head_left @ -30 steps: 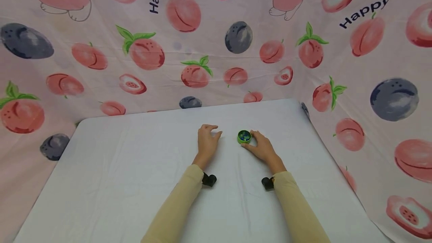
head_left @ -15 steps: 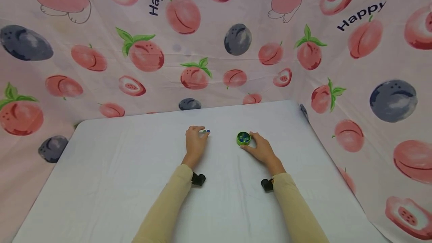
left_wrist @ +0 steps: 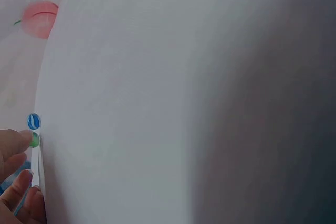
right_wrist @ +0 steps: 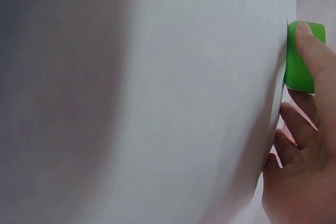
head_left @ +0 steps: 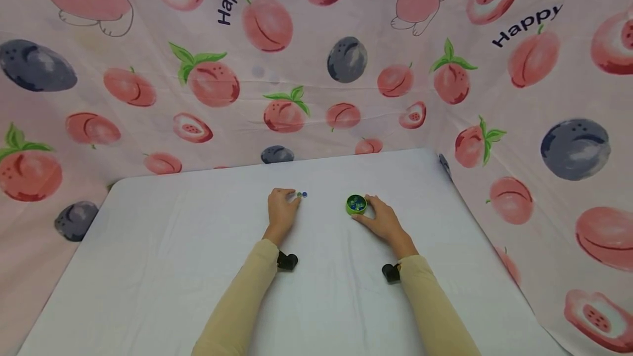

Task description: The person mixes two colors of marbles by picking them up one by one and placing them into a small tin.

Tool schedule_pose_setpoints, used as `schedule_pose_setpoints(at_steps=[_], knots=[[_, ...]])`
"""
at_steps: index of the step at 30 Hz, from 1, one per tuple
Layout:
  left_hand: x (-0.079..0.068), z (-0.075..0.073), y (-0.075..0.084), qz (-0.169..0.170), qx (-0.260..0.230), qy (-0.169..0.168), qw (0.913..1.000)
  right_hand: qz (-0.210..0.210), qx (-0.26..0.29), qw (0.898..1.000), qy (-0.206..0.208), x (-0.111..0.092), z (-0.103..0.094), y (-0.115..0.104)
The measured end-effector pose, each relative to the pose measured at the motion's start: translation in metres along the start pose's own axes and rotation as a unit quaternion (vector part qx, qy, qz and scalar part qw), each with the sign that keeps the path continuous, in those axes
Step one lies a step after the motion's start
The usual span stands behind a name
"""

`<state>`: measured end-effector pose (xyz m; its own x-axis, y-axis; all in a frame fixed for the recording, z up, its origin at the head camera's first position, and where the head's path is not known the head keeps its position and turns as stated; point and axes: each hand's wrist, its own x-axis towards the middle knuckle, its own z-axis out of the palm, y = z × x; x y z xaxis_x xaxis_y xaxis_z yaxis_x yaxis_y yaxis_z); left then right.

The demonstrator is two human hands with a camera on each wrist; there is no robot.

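Observation:
Two marbles lie side by side on the white table, a green marble (head_left: 299, 194) and a blue marble (head_left: 304, 194) on its right. My left hand (head_left: 282, 213) is just left of them, thumb and index finger bent and apart at the green marble. In the left wrist view a fingertip partly covers the green marble (left_wrist: 34, 140), while the blue marble (left_wrist: 33, 121) shows swirls. My right hand (head_left: 386, 221) holds a small round green container (head_left: 348, 210) between thumb and fingers. Several blue and green marbles (head_left: 356, 202) lie inside it.
The white table (head_left: 163, 257) meets a fruit-print cloth (head_left: 306, 70) at its back and sides. Black wrist cameras (head_left: 287, 261) sit at both sleeve cuffs. A dark object (head_left: 444, 164) is by the table's back right corner.
My left hand has moved left, and the two marbles have come into view at its fingertips. The right hand keeps its hold on the green container in the same place.

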<state>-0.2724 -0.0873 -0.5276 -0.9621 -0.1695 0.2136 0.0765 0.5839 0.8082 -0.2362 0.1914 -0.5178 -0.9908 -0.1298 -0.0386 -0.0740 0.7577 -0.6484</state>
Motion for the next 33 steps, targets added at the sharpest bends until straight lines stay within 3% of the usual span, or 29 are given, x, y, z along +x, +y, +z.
schedule_pose_setpoints(at_steps=[14,33], knots=[[0.0013,0.0001,-0.0089,0.01,0.026,-0.014,0.9995,0.002,-0.005,1.0,0.0,-0.0012,0.0033,0.0013],[0.0088,0.0024,-0.0067,0.019,0.04,-0.018,0.9988,-0.003,-0.009,1.0,0.008,-0.0002,0.0019,-0.001]])
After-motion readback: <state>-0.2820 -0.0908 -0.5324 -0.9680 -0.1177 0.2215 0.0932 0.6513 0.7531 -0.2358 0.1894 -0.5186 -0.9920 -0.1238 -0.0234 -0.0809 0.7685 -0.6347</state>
